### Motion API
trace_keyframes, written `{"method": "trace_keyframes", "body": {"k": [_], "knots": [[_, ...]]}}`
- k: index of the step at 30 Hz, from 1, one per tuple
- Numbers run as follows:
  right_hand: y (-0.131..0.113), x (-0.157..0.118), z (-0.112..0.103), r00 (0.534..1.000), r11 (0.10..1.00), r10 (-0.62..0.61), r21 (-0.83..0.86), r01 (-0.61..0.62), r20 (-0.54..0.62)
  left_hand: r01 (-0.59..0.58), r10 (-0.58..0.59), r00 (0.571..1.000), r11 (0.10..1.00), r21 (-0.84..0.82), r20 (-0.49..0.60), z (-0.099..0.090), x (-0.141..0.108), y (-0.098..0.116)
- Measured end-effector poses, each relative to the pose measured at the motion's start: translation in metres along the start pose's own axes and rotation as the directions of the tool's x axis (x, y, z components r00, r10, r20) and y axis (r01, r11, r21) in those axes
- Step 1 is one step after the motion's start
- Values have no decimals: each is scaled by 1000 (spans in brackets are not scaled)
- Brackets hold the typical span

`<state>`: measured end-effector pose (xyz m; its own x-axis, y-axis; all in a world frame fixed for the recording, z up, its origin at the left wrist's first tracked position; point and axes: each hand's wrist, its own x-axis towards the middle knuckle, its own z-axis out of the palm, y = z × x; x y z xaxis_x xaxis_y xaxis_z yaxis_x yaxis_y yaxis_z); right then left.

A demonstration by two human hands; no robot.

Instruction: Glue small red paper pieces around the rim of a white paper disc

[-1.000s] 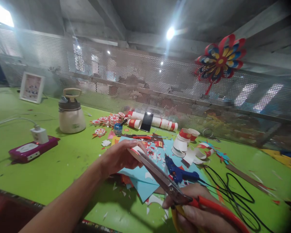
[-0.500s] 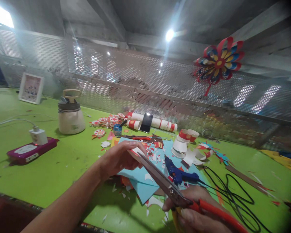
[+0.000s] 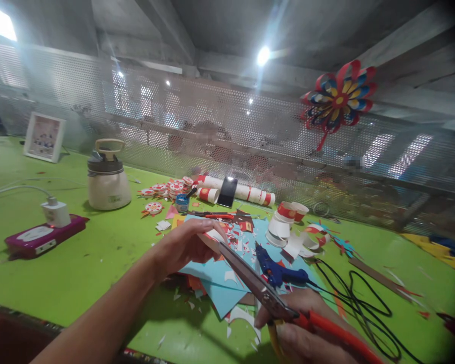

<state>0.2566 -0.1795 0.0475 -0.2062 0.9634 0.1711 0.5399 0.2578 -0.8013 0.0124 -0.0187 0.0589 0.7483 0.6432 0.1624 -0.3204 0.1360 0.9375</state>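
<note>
My left hand [image 3: 191, 245] is closed around a small piece of white paper [image 3: 213, 237], mostly hidden behind the fingers. In my right hand [image 3: 303, 323] is a pair of scissors [image 3: 250, 278] with red and yellow handles. Its blades point up and left, their tips at the edge of the paper. Below both hands lie light blue sheets [image 3: 223, 298] strewn with red and white paper scraps. A blue glue gun [image 3: 278, 268] rests on the sheets just beyond the scissors.
Cut paper cups [image 3: 279, 227] stand behind the glue gun, whose black cable [image 3: 364, 298] coils rightward. A phone [image 3: 227, 192] leans on paper-cup rolls. Further left are a blue jar [image 3: 182, 203], round paper pieces [image 3: 153, 208], a lidded bottle [image 3: 109, 187] and a purple power strip [image 3: 45, 236].
The scissor tips have shifted slightly right and down relative to the left hand. The whole view has moved a little, and both hands keep their grip.
</note>
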Motion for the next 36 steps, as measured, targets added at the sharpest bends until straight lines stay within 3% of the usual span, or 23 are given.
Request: {"method": "trace_keyframes", "body": {"k": [4,10,14,16,20,25,29,33,36], "knots": [[0,-2,-7,992,998,66,-11,-66,104,-6,6,1000,1000,21,-21,1,1,1],[-3,-1,-7,988,982,139,-139,-129,61,-48,58,993,993,104,-101,0,5,-2],[-14,12,2,997,956,37,-295,-14,70,-127,178,939,975,183,-295,-5,11,-4],[-21,16,5,991,951,-17,-305,57,130,-148,183,929,980,130,-323,-6,12,-2],[-21,17,6,979,953,-63,-279,117,196,-208,192,946,977,-35,-261,-3,9,4],[10,18,-2,988,953,-101,-276,129,114,-239,219,965,960,-145,-142,-1,5,5],[13,12,-7,997,967,4,-254,16,79,-268,261,963,951,-153,-69,-2,4,3],[-1,-4,-11,989,985,146,-90,-145,12,-254,262,965,951,-179,23,-3,2,2],[0,-8,-14,990,990,141,21,-141,32,-215,232,970,958,-190,69,-2,1,2]]}}
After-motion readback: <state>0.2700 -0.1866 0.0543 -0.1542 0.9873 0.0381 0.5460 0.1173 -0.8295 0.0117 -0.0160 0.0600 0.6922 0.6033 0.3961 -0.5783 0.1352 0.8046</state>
